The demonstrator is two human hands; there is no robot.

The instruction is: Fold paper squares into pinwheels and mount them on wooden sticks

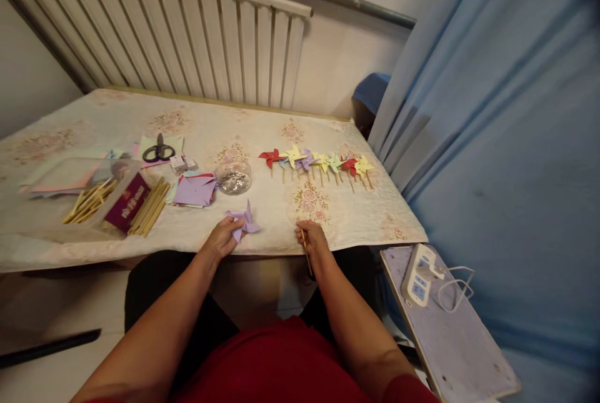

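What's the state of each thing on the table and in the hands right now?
left hand: gripping the purple pinwheel head
purple pinwheel head: folded, no stick on it
right hand: pinching a wooden stick
wooden stick: held tilted, lower end past the table edge
finished pinwheels: on sticks, lying in a row
scissors: closed, flat on paper
clear container: open, holds small shiny bits
paper squares: stacked flat
power strip: plug inserted

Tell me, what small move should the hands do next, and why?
Probably bring the stick in the right hand to the purple paper pinwheel held by the left hand: the two are apart, while the finished pinwheels already have sticks.
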